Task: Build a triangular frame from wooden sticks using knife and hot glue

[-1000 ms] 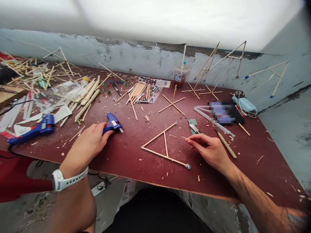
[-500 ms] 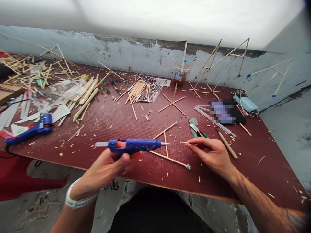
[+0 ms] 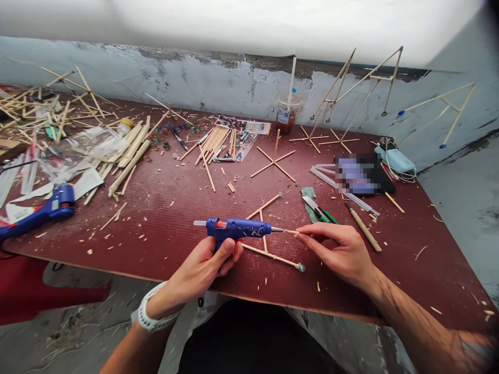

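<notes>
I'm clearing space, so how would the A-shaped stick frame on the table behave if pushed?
The A-shaped stick frame is probably light, being only thin sticks. Lying flat, it would likely slide rather than tip. Its slender crossbar looks breakable under a hard shove.

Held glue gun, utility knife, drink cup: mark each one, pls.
Held glue gun [image 3: 246, 227]: head view, on the blue barrel.
Utility knife [image 3: 314, 206]: head view, on its silver front part.
Drink cup [image 3: 285, 116]: head view, on the label on its side.
</notes>
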`<state>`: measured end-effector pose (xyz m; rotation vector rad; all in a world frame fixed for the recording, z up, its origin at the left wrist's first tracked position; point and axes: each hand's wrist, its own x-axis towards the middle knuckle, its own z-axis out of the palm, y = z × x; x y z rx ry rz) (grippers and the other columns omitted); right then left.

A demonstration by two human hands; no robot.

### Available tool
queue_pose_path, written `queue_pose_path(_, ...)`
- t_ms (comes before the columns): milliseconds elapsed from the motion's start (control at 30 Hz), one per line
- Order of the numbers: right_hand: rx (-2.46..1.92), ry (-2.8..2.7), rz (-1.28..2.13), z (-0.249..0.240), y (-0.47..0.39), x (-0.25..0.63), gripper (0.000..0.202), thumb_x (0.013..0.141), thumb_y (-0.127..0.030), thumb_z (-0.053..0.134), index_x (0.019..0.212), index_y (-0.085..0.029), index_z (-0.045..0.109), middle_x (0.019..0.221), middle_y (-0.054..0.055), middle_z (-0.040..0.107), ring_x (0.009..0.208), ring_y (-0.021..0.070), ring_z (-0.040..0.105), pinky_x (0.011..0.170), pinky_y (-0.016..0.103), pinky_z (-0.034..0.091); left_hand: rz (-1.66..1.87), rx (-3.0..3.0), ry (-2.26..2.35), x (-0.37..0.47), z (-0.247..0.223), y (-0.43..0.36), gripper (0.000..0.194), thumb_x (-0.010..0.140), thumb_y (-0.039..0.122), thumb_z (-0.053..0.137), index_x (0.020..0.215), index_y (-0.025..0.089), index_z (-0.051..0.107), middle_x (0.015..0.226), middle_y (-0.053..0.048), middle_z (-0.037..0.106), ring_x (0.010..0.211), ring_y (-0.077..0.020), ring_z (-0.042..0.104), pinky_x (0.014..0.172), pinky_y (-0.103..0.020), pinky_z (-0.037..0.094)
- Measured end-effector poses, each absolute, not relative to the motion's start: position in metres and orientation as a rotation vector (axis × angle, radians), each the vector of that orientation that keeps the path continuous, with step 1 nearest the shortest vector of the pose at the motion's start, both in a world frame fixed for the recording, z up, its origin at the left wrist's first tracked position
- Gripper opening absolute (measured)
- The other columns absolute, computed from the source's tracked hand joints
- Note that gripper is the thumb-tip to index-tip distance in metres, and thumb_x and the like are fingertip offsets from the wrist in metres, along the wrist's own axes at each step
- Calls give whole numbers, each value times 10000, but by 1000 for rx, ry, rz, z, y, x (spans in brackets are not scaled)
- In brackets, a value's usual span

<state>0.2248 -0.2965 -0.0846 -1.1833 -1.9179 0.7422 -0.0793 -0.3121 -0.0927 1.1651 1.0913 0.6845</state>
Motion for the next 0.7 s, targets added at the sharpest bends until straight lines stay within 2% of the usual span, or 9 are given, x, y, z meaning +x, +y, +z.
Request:
queue_pose_path(333, -1247, -1928, 754, -84, -296, 225, 132, 974, -317, 713, 1024, -274, 827, 952, 18, 846, 708, 163, 761, 510, 246, 552, 723, 1120, 1098, -75, -93, -311, 660, 892, 818, 590, 875, 159, 561, 715, 46, 482, 525, -65, 399, 508, -236, 301)
queue_pose_path(700, -1234, -1917, 750, -84, -296, 224, 116, 965, -308, 732, 1018, -277, 830, 949, 6, 847, 656, 139, 737, 476, 234, 514, 706, 1118, 1114, -77, -95, -310, 679, 889, 827, 583, 868, 149, 561, 699, 46, 477, 531, -65, 402, 514, -231, 298)
